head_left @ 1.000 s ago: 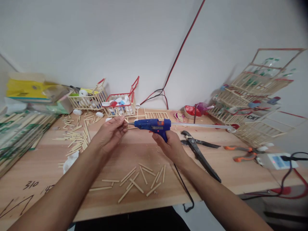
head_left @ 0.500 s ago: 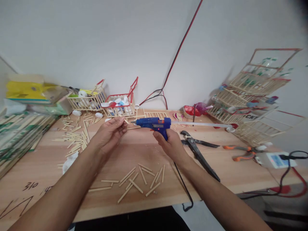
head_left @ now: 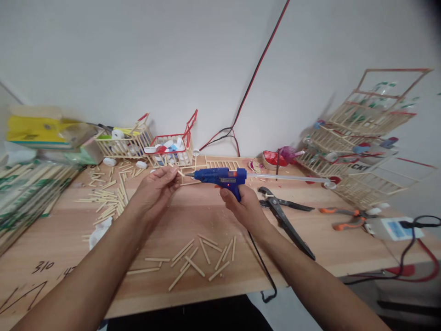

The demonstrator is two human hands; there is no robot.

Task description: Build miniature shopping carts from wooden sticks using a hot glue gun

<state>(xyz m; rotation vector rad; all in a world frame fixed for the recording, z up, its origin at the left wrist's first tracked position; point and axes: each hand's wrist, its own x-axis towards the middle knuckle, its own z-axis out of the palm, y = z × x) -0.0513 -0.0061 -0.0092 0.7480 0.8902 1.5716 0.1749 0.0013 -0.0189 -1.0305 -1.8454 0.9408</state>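
My right hand (head_left: 246, 204) is closed round the handle of a blue hot glue gun (head_left: 217, 175), its small red light lit. A long clear glue stick (head_left: 289, 177) sticks out of the back of the gun. Between the fingertips of my left hand (head_left: 160, 184) is a short wooden stick (head_left: 181, 173), mostly covered by the fingers. The gun's nozzle points left and lies close to the stick's end; whether they touch I cannot tell. Behind the gun, a flat ladder-like frame of sticks (head_left: 222, 164) rests on the table.
Loose cut sticks (head_left: 195, 266) lie at the front, more (head_left: 112, 200) at the left. Small stick carts (head_left: 172, 151) holding bottle caps stand at the back. Black pliers (head_left: 285, 220) and orange-handled pliers (head_left: 347, 218) lie right, near a stacked stick rack (head_left: 354, 133). The gun's cord hangs over the front edge.
My left hand has shifted slightly left with the stick. The glue gun's nozzle has also moved slightly left, staying close to the stick's end. The things on the table look unmoved.
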